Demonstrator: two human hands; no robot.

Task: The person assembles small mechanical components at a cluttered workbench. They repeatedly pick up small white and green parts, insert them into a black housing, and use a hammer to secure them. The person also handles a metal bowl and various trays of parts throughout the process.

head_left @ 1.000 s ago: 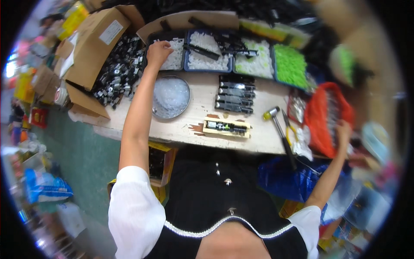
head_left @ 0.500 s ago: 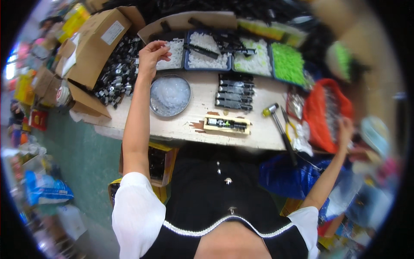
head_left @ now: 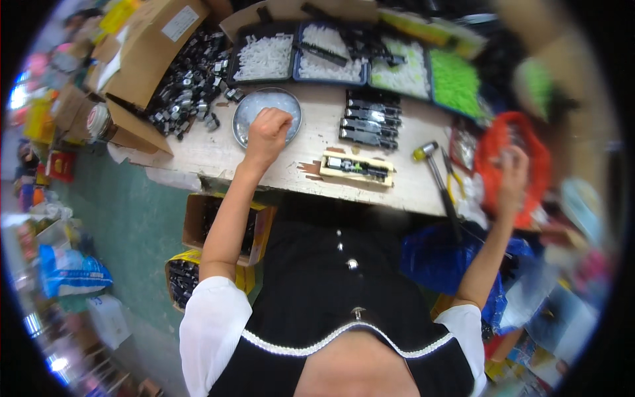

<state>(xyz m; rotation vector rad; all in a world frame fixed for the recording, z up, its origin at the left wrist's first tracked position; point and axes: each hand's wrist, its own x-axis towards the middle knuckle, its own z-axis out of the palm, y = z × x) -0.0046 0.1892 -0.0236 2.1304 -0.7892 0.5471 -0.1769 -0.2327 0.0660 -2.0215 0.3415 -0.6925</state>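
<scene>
My left hand (head_left: 268, 135) is closed, fingertips pressed together, above the near edge of a round metal dish (head_left: 299, 118) of whitish translucent stuff; anything in the pinch is hidden. Over the opening of a red bag (head_left: 541, 165) is my right hand (head_left: 512, 177), slightly blurred. Its fingers look drawn together around something small and greyish that I cannot make out. Between the hands, a cream holder (head_left: 390, 180) cradles a black assembly (head_left: 357, 167) with a silvery block and a bit of green. Several black strip-shaped parts (head_left: 370, 126) lie in a stack behind it.
Trays of white pieces (head_left: 264, 58) and green pieces (head_left: 456, 83) line the back. A cardboard box (head_left: 149, 56) and a heap of black-and-silver parts (head_left: 192, 86) stand left. A hammer (head_left: 436, 175) and yellow-handled pliers (head_left: 454, 180) lie near the red bag.
My left hand has come from the white-piece tray toward me and right, to the metal dish. My right hand has shifted from the red bag's right edge to over its opening.
</scene>
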